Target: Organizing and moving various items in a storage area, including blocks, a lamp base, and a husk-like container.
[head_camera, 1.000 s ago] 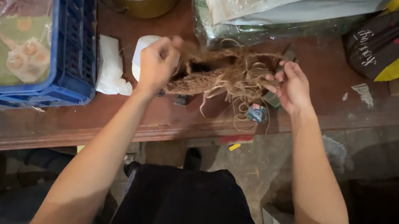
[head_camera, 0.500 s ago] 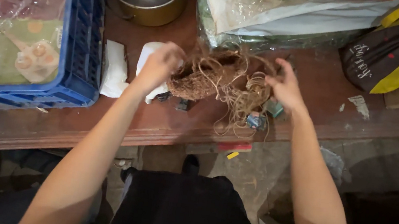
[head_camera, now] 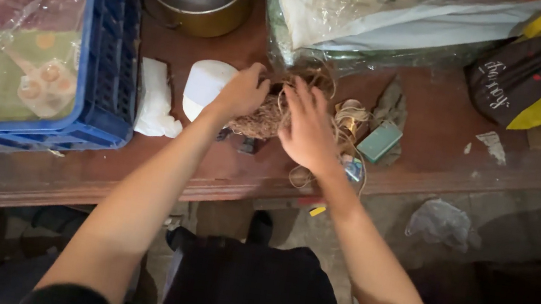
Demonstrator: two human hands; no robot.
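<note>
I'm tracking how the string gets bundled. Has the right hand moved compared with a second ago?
Yes. The right hand has moved left, toward the white tub, closing on the left hand over the tangled string.

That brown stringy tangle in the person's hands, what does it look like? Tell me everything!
The brown tangle of rough twine-like fibre is a loose, messy clump, bunched together on the reddish-brown wooden table. The left hand grips its left side; the right hand presses over its right side, hiding part of it. Thin pale strands loop out below the right hand toward the table edge. A white round tub sits just to its left.
</note>
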